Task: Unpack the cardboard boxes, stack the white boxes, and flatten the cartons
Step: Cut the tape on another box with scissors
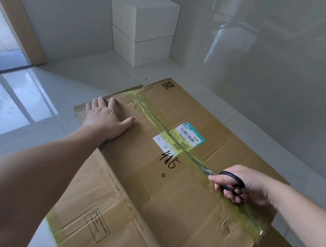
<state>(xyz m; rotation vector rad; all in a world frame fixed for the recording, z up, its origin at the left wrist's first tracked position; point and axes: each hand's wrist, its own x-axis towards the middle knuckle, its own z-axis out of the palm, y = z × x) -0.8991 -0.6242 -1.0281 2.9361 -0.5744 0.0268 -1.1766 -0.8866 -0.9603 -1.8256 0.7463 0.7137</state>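
Head view shows us a large brown cardboard carton (pixel 171 186) lying on the pale tiled floor (pixel 60 82), filling the near and middle part of the scene. We see a strip of yellowish tape (pixel 158 120) running along its top seam from the far left towards the near right, crossing a white shipping label (pixel 178 138) with a teal edge. Handwritten black numerals (pixel 169 160) sit just near of that label. A second flattened carton (pixel 93 217) lies under it, showing at the near left with a printed rectangular stamp.

Our left hand (pixel 105 116) lies flat on the far left part of the top carton, fingers straight and spread, pressing down and holding nothing. Our right hand (pixel 239 184) grips black-handled scissors (pixel 230 183), fingers curled through the handles. The metal blades (pixel 210 172) lie along the tape seam, just near of the label; we cannot tell how far they are parted.

Far beyond the cartons, in the corner where two glossy grey walls meet, two white boxes (pixel 143 28) stand stacked one on the other, well apart from the carton. At the far left a tan door frame (pixel 17 13) borders a glass opening.
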